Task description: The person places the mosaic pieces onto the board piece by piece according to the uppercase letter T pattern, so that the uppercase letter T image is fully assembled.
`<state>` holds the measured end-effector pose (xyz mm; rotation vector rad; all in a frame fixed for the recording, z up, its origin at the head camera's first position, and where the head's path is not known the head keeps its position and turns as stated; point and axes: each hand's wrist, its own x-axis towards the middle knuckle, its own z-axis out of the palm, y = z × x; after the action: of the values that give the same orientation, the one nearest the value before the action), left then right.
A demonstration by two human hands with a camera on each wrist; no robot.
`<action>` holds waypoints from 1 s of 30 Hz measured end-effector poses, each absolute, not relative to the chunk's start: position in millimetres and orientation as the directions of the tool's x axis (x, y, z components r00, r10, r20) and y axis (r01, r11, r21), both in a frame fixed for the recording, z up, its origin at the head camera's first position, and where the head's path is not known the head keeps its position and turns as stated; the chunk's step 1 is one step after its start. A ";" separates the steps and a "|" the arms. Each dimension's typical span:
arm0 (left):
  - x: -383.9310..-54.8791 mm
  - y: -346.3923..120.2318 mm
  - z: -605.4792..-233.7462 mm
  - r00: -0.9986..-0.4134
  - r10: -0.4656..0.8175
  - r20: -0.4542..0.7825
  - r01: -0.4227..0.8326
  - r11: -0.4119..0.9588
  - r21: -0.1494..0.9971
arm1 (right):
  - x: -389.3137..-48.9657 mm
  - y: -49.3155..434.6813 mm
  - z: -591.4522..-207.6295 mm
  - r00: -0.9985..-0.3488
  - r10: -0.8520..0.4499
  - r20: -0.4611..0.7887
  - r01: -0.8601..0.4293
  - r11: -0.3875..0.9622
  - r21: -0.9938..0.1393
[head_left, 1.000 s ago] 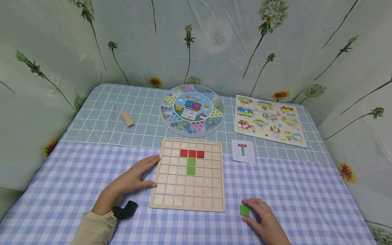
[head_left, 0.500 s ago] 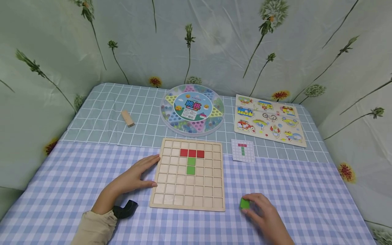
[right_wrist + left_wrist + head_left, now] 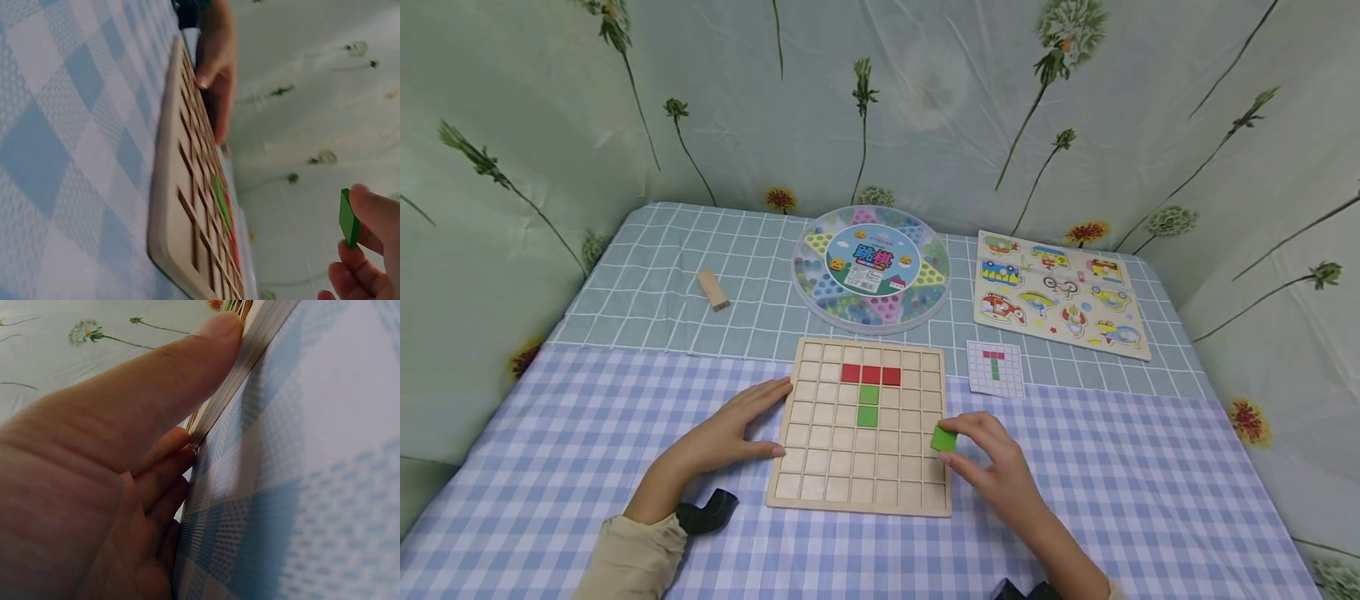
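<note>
A wooden grid board (image 3: 842,492) lies on the checked cloth. Three red tiles (image 3: 871,376) form a row near its far side, with two green tiles (image 3: 868,405) in a column below the middle one. Against the board's left edge rest the thumb and fingertips of my left hand (image 3: 722,437); the left wrist view shows this hand (image 3: 125,419) touching the board's side (image 3: 231,381). My right hand (image 3: 996,467) pinches a green square tile (image 3: 943,437) between thumb and finger over the board's right edge. In the right wrist view that tile (image 3: 348,219) is held above the board, apart from it.
A card (image 3: 996,369) printed with a red and green T lies right of the board. Behind stand a round Chinese checkers box (image 3: 871,312), a wooden picture puzzle (image 3: 1060,287) and a small wooden block (image 3: 712,290). A flowered curtain (image 3: 925,108) hangs at the back.
My right hand has picked the green tile off the cloth and carried it left and forward to the board's right edge. The left hand stays in place.
</note>
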<state>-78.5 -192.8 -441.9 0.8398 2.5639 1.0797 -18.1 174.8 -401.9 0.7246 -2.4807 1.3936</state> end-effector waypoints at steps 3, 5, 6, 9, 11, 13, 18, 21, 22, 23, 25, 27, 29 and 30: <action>-78.9 -192.9 -441.5 -0.808 0.590 0.006 0.415 0.562 0.715 | -27.0 160.3 -408.4 -0.851 -0.345 0.396 -0.517 0.420 -0.745; -78.9 -193.0 -441.4 -0.807 0.590 0.004 0.415 0.563 0.715 | -32.2 150.7 -414.5 -0.848 -0.362 0.387 -0.518 0.411 -0.750; -78.9 -193.2 -441.6 -0.807 0.590 0.003 0.415 0.563 0.715 | -34.4 145.9 -418.0 -0.849 -0.367 0.380 -0.514 0.410 -0.753; -78.8 -193.2 -442.1 -0.806 0.593 0.004 0.417 0.563 0.713 | -39.2 132.9 -426.6 -0.872 -0.376 0.314 -0.464 0.429 -0.775; -78.8 -193.0 -442.1 -0.806 0.592 0.008 0.420 0.562 0.713 | -41.5 125.5 -430.9 -0.888 -0.385 0.250 -0.417 0.449 -0.791; -78.6 -193.2 -442.2 -0.806 0.592 0.011 0.423 0.563 0.709 | -43.6 119.6 -434.9 -0.898 -0.393 0.199 -0.381 0.466 -0.799; -77.5 -193.4 -441.6 -0.807 0.590 0.006 0.419 0.566 0.710 | -47.2 108.7 -439.9 -0.902 -0.400 0.161 -0.360 0.492 -0.793; -77.0 -193.6 -441.2 -0.806 0.592 0.003 0.419 0.566 0.710 | -47.7 103.9 -439.9 -0.904 -0.396 0.163 -0.366 0.519 -0.773; -77.0 -193.8 -441.0 -0.806 0.593 0.005 0.420 0.566 0.709 | -47.9 102.5 -439.6 -0.903 -0.397 0.163 -0.370 0.527 -0.765; -77.0 -194.0 -440.8 -0.806 0.592 0.005 0.421 0.567 0.707 | -48.0 101.2 -439.4 -0.902 -0.399 0.165 -0.375 0.536 -0.756; -77.0 -194.4 -440.3 -0.806 0.592 0.006 0.422 0.568 0.706 | -48.2 99.3 -438.2 -0.901 -0.402 0.165 -0.382 0.552 -0.742; -76.9 -194.4 -439.7 -0.806 0.592 0.006 0.422 0.568 0.707 | -48.6 98.6 -437.4 -0.899 -0.409 0.156 -0.385 0.567 -0.728; -77.0 -194.4 -439.7 -0.806 0.592 0.004 0.421 0.569 0.706 | -49.2 99.4 -436.4 -0.897 -0.423 0.130 -0.379 0.583 -0.719; -77.0 -194.4 -439.8 -0.805 0.593 0.004 0.421 0.568 0.707 | -49.7 100.4 -435.5 -0.894 -0.433 0.111 -0.375 0.591 -0.715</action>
<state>-77.0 -194.4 -439.8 0.8453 2.5681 1.0647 -49.7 100.4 -435.5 0.7298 -2.8676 1.2602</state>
